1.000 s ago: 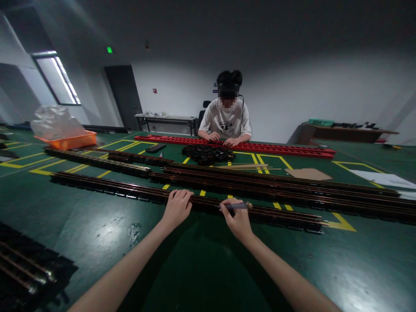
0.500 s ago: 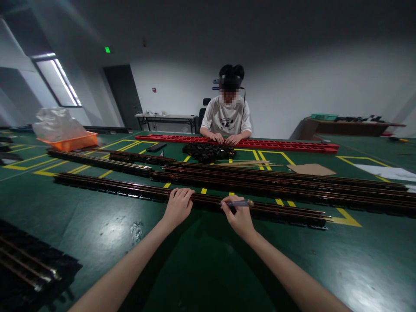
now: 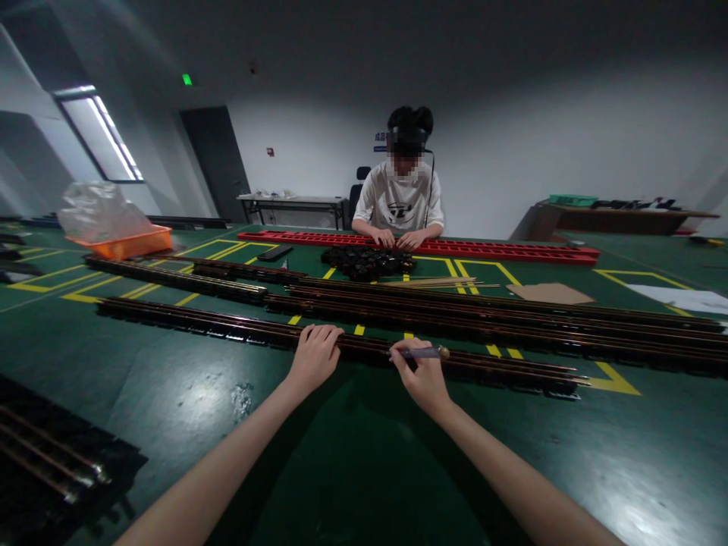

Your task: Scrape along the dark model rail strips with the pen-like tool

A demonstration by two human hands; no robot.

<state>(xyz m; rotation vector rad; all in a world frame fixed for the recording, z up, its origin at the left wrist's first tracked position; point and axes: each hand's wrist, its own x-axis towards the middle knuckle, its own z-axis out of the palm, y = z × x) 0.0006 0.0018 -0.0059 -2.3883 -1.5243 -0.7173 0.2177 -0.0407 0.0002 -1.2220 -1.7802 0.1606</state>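
Note:
A long black rail [image 3: 227, 327] with copper-coloured rods along it lies across the green table in front of me. My left hand [image 3: 316, 355] is closed over its middle, fingers curled on the far side. A little to the right, my right hand [image 3: 419, 371] grips a slim pen-like tool [image 3: 419, 353] with a greyish shaft and a round tan end. The tool lies nearly level, its tan end pointing right. Its tip is at my fingertips by the rail, too small to make out. Thin rod ends stick out of the rail's right end.
More rod-lined black rails [image 3: 512, 318] lie beyond, and another [image 3: 62, 455] at lower left. Across the table a person [image 3: 398, 197] has both hands at a black pile [image 3: 367, 262] beside a red rack [image 3: 512, 250]. An orange basket [image 3: 130, 243], phone [image 3: 275, 252] and cardboard [image 3: 550, 293] lie around.
The whole view has shifted slightly. Both my hands keep their places on the rail, and the tool stays in my right hand at nearly the same angle.

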